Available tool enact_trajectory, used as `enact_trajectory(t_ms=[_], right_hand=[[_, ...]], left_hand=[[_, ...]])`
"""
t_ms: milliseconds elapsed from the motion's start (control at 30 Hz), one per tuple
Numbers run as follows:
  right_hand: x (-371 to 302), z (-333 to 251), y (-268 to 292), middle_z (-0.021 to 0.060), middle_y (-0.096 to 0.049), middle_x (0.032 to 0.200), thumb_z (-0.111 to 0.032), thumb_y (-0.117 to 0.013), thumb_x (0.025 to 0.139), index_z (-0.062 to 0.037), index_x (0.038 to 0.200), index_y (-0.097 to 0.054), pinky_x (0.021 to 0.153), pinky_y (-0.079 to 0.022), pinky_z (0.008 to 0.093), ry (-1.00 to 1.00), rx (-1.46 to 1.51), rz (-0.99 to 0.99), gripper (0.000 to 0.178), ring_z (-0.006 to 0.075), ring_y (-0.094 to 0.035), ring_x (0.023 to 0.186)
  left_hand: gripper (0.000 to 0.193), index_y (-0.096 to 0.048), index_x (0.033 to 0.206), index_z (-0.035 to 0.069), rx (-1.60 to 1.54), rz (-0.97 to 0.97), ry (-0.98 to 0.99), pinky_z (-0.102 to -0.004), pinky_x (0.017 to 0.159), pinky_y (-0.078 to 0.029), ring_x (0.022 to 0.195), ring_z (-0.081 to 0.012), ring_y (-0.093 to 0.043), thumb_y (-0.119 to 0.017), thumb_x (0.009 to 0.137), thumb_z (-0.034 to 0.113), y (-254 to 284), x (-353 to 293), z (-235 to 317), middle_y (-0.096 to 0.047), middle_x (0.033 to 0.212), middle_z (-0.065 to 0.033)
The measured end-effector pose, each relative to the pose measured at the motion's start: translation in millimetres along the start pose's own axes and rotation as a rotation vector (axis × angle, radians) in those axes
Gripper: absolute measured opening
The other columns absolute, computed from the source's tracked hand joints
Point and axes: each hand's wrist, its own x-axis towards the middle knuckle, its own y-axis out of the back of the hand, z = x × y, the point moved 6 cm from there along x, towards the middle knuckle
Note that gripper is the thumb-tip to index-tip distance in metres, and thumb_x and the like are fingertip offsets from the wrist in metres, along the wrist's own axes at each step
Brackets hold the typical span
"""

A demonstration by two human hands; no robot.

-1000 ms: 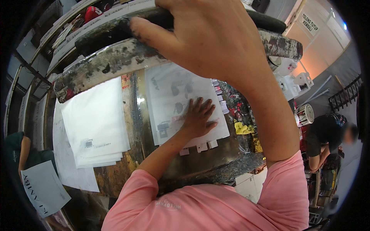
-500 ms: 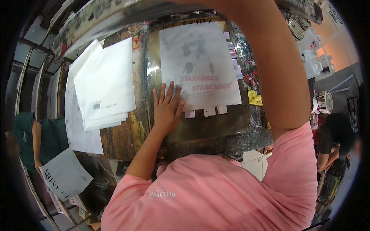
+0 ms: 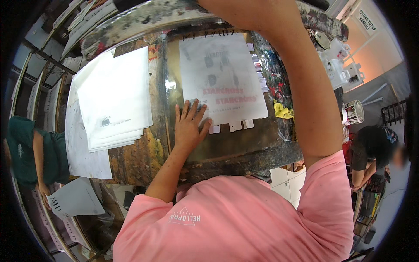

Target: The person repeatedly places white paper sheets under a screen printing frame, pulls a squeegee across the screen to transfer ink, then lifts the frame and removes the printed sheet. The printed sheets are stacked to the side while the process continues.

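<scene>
On the ink-stained surface (image 3: 135,163), the left hand (image 3: 189,125) spreads open over the printed sheet (image 3: 227,83) — likely steadying it. Right hand (image 3: 244,12), near the far frame (image 3: 152,24) — grip cut off, can't tell.

Stacked sheets (image 3: 118,87) lie left of the single sheet (image 3: 229,78).
</scene>
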Motion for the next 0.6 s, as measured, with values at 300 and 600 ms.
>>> enact_trajectory(t_ms=[300,600], right_hand=[[-19,22,-17,0.0207,-0.068,0.079,-0.051,-0.067,0.091,0.0005,0.118,-0.066,0.071,-0.053,0.0495,0.211,-0.091,0.237,0.058,0.0386,-0.068,0.076],[-191,17,-122,0.0128,-0.064,0.110,-0.033,-0.075,0.089,-0.0119,0.118,-0.071,0.089,-0.045,0.0448,0.198,0.014,-0.613,0.036,0.0339,-0.059,0.106]], left_hand=[[0.093,-0.014,0.166,0.003,-1.149,0.569,0.251,-0.0307,0.091,-0.054,0.099,-0.0168,-0.063,-0.073,0.094,0.008,172,12,-32,-0.065,0.115,-0.0115],[0.087,-0.058,0.141,-0.004,-0.932,0.281,0.498,-0.0328,0.092,-0.055,0.104,-0.0166,-0.068,-0.099,0.070,0.026,118,-72,-32,-0.073,0.113,-0.0091]])
